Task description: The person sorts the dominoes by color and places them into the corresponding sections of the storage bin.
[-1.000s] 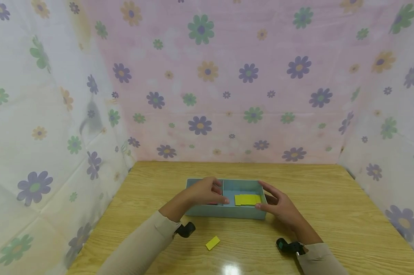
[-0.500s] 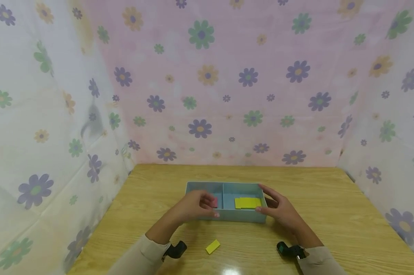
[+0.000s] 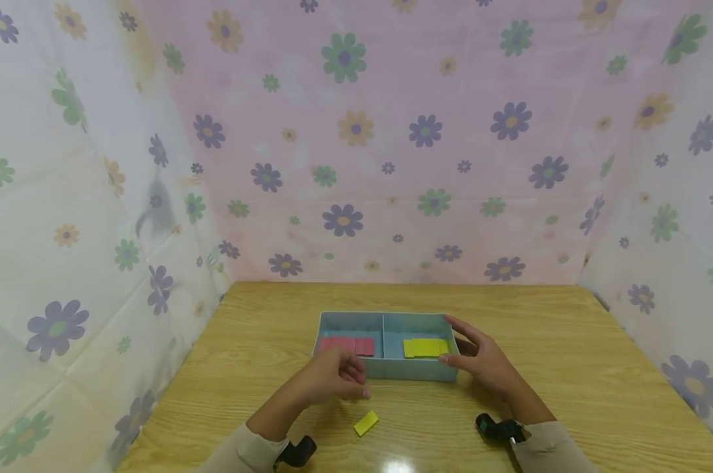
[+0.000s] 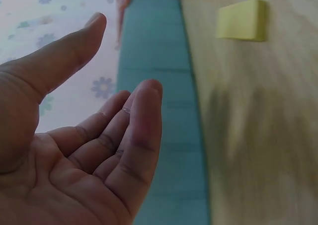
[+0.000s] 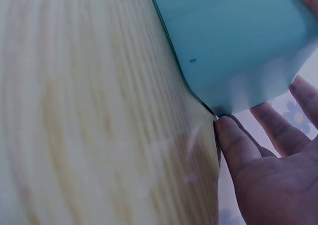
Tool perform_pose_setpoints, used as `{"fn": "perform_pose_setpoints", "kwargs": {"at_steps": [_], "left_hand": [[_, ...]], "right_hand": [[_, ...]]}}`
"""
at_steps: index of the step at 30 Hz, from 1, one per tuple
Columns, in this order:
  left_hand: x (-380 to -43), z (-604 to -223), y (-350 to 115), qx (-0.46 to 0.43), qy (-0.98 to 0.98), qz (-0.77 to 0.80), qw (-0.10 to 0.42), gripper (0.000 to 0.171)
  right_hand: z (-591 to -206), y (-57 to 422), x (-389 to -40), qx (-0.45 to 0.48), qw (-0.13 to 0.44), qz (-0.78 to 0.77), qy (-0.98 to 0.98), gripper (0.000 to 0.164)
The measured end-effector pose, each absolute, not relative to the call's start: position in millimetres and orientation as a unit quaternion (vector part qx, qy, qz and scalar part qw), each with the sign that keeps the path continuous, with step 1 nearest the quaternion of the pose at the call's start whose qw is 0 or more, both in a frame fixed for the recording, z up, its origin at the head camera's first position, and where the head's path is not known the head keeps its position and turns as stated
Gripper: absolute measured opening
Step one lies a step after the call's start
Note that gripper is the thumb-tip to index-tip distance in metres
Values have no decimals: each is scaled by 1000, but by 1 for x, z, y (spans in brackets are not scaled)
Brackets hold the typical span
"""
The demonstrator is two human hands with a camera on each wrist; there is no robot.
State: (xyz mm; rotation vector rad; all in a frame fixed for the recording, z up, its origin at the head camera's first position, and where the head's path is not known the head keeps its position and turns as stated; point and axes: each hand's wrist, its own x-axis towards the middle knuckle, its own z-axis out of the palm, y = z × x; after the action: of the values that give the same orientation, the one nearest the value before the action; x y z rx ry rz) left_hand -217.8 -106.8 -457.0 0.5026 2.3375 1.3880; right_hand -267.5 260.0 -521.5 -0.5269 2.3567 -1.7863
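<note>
A light blue box [image 3: 412,370] with a divider stands on the table. Its left compartment holds flat pink blocks [image 3: 347,345], the right one flat yellow blocks [image 3: 427,348]. My left hand [image 3: 332,378] hovers in front of the box's left half, overlapping it in the head view, with nothing between thumb and loosely bent fingers. My right hand [image 3: 486,358] grips the box's right end, thumb at the front and fingers [image 5: 238,145] against the end wall. One loose yellow block [image 3: 366,424] lies on the table in front of the box, right of my left hand.
The wood-grain table [image 3: 261,328] extends around the box. Flowered cloth [image 3: 386,223] encloses the table at the back and both sides. Black wrist cameras [image 3: 495,428] sit by the cuffs of both sleeves.
My left hand has come out of the box, moving left and toward me, empty in view. The pink blocks now show in the left compartment. The right hand stays on the box's end.
</note>
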Motion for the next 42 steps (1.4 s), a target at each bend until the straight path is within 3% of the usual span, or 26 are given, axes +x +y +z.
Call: {"fn": "perform_pose_setpoints", "kwargs": {"at_steps": [13, 42], "left_hand": [[-200, -484, -98, 161, 861, 448, 179, 31], [-199, -482, -82, 168, 890, 398, 146, 27]], "right_hand": [[-521, 260, -266, -168, 71, -595, 782, 83], [-523, 262, -269, -178, 71, -594, 782, 82]]}}
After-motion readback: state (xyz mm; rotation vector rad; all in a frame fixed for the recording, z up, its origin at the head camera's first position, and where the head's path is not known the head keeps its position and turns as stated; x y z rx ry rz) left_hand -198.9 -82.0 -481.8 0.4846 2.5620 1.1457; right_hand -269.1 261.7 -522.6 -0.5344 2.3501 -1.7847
